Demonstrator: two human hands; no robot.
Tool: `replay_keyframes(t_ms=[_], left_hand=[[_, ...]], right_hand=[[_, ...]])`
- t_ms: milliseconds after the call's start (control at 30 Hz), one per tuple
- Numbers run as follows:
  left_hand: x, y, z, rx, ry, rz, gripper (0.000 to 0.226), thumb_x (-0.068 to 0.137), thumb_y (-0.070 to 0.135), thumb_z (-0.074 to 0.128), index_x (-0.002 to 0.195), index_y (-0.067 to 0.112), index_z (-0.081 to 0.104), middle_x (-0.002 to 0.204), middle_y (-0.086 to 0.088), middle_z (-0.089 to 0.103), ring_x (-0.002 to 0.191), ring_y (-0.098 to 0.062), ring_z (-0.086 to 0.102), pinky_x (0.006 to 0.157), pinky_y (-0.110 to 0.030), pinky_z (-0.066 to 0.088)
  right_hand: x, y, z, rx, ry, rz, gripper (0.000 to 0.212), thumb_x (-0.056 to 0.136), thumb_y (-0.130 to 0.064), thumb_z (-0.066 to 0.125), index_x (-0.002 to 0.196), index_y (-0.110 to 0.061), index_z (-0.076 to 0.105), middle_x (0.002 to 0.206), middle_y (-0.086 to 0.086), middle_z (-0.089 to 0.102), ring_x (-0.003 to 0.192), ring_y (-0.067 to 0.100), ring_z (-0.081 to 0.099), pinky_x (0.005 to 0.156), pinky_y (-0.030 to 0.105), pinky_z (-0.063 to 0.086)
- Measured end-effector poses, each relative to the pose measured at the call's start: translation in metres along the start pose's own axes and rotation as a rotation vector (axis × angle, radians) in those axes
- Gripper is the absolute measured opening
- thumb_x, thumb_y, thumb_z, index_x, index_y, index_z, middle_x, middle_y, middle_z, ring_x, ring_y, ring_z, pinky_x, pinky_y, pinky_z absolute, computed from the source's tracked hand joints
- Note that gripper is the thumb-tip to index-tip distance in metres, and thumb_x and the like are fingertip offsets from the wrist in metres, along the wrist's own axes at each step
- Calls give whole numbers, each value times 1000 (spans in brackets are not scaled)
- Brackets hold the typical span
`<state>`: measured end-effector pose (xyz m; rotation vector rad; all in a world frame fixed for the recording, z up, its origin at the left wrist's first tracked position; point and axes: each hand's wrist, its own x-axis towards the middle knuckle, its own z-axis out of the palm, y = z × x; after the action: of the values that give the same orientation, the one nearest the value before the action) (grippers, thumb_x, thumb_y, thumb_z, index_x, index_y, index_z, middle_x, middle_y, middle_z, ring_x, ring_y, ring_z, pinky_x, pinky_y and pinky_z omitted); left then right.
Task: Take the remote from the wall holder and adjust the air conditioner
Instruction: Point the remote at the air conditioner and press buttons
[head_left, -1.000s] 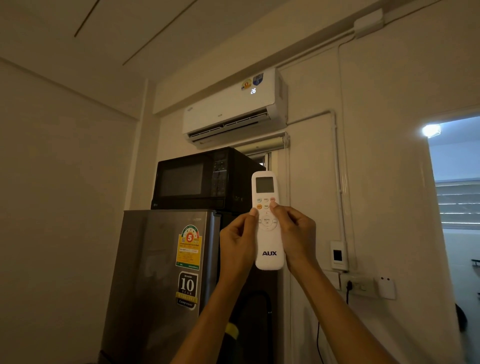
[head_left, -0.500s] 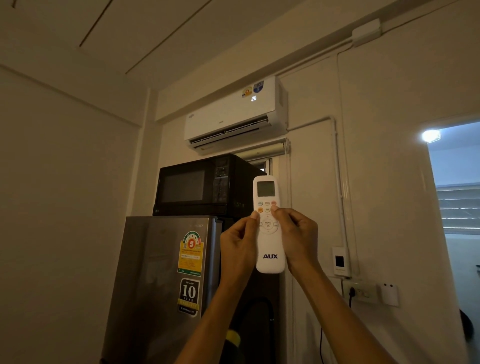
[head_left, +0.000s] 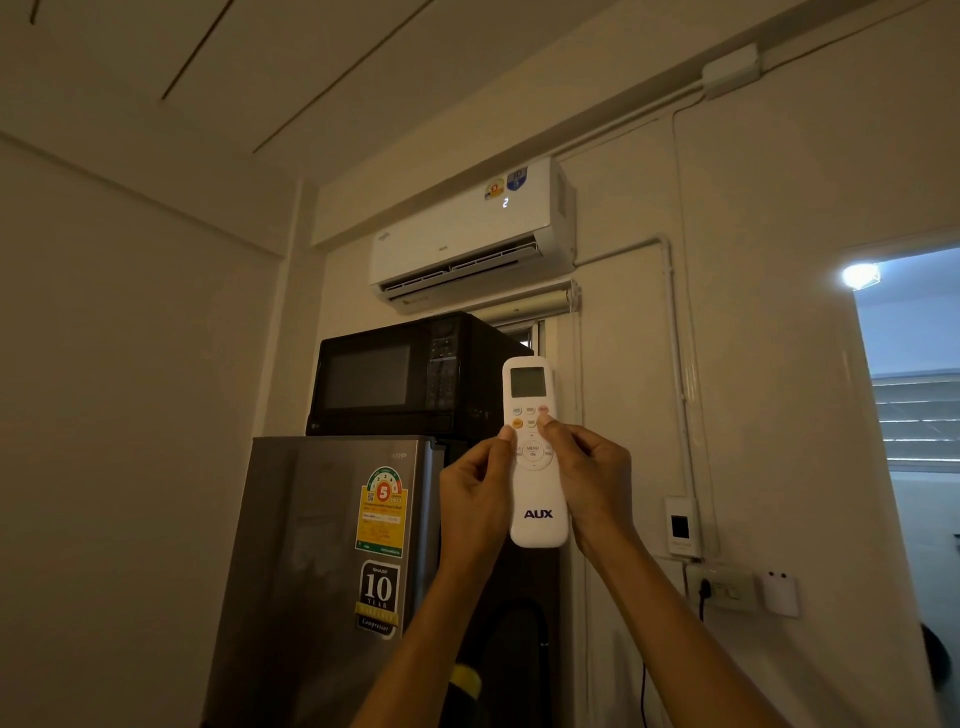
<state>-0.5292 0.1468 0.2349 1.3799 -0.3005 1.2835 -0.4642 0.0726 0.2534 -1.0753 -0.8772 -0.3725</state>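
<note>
Both hands hold a white remote (head_left: 535, 499) marked AUX upright at arm's length, its small screen at the top. My left hand (head_left: 475, 501) grips its left side with the thumb at the button rows. My right hand (head_left: 592, 483) grips the right side, thumb on the buttons just above the round menu pad. The white air conditioner (head_left: 467, 234) hangs high on the wall above, its flap open and a lit digit 2 showing on its front. An empty white wall holder (head_left: 681, 527) sits on the wall to the right of the remote.
A black microwave (head_left: 405, 379) stands on a grey fridge (head_left: 322, 571) just left of my hands. A wall socket (head_left: 722, 587) with a plugged cable and a small white box (head_left: 780, 595) are at the lower right. A lit doorway (head_left: 914, 415) opens at the far right.
The view has tipped up slightly, so everything sits lower in frame. The air conditioner's display went from 26 to a single visible digit 2. Both hands keep the remote raised.
</note>
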Motion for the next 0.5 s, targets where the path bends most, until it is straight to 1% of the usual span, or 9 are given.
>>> replay_keyframes(t_ms=[167, 267, 400, 500], left_hand=[[1, 0, 0, 5, -2, -1, 14, 90, 22, 48, 84, 25, 61, 82, 0, 70, 63, -11, 71, 50, -17, 56], [1, 0, 1, 4, -2, 3, 15, 90, 22, 48, 83, 26, 61, 81, 0, 71, 63, -11, 71, 50, -18, 56], [0, -1, 1, 7, 5, 4, 15, 90, 22, 48, 83, 26, 61, 81, 0, 70, 63, -11, 71, 50, -18, 56], [0, -2, 1, -6, 7, 2, 15, 90, 21, 48, 83, 26, 61, 82, -2, 70, 63, -12, 70, 51, -18, 56]], right_hand=[[0, 0, 0, -9, 3, 3, 16, 80, -33, 62, 86, -19, 63, 84, 0, 68, 64, 11, 67, 46, 15, 52], [2, 2, -1, -15, 7, 2, 20, 79, -33, 62, 89, -16, 64, 88, 2, 69, 66, 13, 68, 48, 17, 53], [2, 3, 0, -3, 9, -4, 20, 80, -31, 62, 91, -14, 63, 86, 2, 68, 65, 12, 67, 45, 12, 51], [2, 5, 0, 0, 8, -10, 20, 81, -28, 61, 92, -12, 64, 87, 3, 68, 65, 11, 67, 45, 12, 51]])
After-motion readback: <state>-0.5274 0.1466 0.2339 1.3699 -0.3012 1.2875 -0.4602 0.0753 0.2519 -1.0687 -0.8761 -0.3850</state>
